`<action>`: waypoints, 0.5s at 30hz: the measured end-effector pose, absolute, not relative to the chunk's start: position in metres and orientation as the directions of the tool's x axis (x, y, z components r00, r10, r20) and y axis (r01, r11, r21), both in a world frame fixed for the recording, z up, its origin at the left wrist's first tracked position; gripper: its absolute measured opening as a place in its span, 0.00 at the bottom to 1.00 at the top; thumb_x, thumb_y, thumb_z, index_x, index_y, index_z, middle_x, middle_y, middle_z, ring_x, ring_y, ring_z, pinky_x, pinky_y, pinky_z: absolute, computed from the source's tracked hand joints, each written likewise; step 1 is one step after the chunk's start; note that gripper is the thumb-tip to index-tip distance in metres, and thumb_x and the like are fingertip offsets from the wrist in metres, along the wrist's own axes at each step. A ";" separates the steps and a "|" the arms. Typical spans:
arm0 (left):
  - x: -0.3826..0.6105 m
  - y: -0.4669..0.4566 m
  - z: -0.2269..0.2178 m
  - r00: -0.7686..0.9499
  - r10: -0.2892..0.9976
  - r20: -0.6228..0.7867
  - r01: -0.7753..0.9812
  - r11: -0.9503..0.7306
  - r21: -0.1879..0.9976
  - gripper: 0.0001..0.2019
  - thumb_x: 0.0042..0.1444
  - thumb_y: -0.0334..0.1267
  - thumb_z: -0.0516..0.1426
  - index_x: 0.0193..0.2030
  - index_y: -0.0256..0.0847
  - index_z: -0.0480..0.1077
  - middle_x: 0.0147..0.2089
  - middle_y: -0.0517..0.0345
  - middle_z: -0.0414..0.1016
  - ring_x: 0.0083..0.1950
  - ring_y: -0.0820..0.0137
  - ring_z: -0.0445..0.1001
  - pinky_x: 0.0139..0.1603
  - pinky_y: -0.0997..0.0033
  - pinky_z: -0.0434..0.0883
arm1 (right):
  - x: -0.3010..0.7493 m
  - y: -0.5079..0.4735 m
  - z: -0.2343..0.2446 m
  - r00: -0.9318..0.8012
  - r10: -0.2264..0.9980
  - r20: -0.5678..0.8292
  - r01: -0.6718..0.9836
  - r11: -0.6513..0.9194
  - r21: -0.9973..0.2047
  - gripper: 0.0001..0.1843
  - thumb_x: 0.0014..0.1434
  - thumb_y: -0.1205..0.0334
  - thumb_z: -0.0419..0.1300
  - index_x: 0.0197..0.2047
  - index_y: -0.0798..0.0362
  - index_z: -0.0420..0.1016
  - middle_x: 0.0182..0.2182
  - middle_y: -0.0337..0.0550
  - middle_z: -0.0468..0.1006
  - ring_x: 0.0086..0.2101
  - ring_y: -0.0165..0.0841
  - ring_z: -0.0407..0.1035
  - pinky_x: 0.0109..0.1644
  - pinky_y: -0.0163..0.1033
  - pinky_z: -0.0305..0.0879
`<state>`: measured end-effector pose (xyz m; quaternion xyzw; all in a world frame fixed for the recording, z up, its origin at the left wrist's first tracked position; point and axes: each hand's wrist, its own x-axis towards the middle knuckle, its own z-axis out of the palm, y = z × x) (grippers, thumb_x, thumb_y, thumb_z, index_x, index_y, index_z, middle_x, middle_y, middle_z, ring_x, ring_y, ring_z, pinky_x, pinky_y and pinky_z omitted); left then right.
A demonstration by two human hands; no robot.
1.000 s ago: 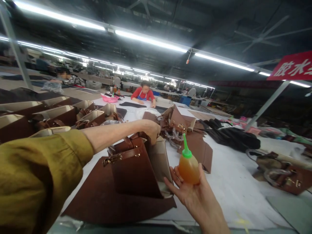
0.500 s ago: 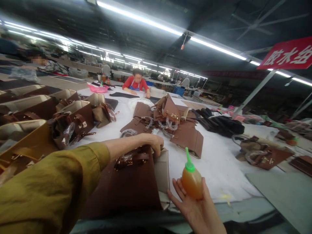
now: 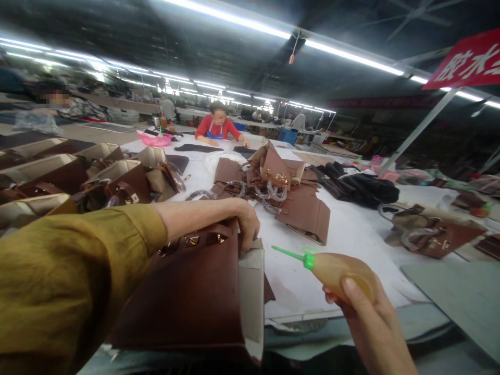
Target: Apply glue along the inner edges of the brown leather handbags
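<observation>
While a bag (image 3: 195,291) partly hides the left grip (image 3: 248,226) – state unclear – the right (image 3: 367,312) clasps a bottle (image 3: 332,268), bags (image 3: 275,166) beyond.

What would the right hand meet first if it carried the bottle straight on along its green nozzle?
With the nozzle leading, likely the brown bag, near the upper corner of its pale open side, close by the left hand; depth is hard to judge here.

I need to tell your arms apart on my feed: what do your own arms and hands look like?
The left sleeve is olive-yellow, loose and creased, ending on the forearm. The left hand is bare, no glove showing. The right hand is bare too, with no sleeve in view.
</observation>
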<state>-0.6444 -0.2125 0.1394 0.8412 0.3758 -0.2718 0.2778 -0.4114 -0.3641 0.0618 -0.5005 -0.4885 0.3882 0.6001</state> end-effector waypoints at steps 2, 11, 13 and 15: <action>-0.645 -0.217 0.134 0.533 0.399 -0.746 0.780 -0.573 0.251 0.15 0.30 0.40 0.66 0.26 0.36 0.72 0.27 0.57 0.73 0.31 0.64 0.71 0.28 0.69 0.67 | -0.415 -0.365 0.066 0.192 0.950 0.247 0.135 0.224 -0.965 0.27 0.51 0.48 0.61 0.51 0.51 0.63 0.35 0.43 0.72 0.29 0.32 0.64 0.37 0.38 0.64; -0.643 -0.227 0.131 0.492 0.346 -0.799 0.788 -0.567 0.240 0.13 0.32 0.37 0.66 0.26 0.36 0.71 0.25 0.59 0.72 0.29 0.67 0.70 0.29 0.71 0.67 | -0.416 -0.361 0.079 0.047 0.932 0.360 0.400 0.312 -0.862 0.26 0.54 0.48 0.59 0.53 0.49 0.59 0.36 0.42 0.71 0.29 0.33 0.66 0.34 0.36 0.65; -0.641 -0.229 0.133 0.488 0.342 -0.803 0.794 -0.557 0.245 0.13 0.31 0.35 0.66 0.26 0.36 0.71 0.25 0.59 0.72 0.29 0.66 0.70 0.29 0.71 0.67 | -0.415 -0.360 0.080 0.026 0.927 0.375 0.408 0.332 -0.850 0.26 0.54 0.48 0.59 0.53 0.48 0.59 0.36 0.42 0.71 0.29 0.31 0.66 0.34 0.35 0.65; -0.639 -0.231 0.133 0.477 0.333 -0.814 0.799 -0.550 0.243 0.12 0.31 0.35 0.66 0.25 0.36 0.71 0.25 0.58 0.72 0.29 0.66 0.70 0.29 0.71 0.67 | -0.415 -0.360 0.082 0.021 0.921 0.389 0.402 0.349 -0.847 0.25 0.54 0.48 0.59 0.52 0.48 0.60 0.35 0.41 0.70 0.29 0.31 0.65 0.34 0.34 0.65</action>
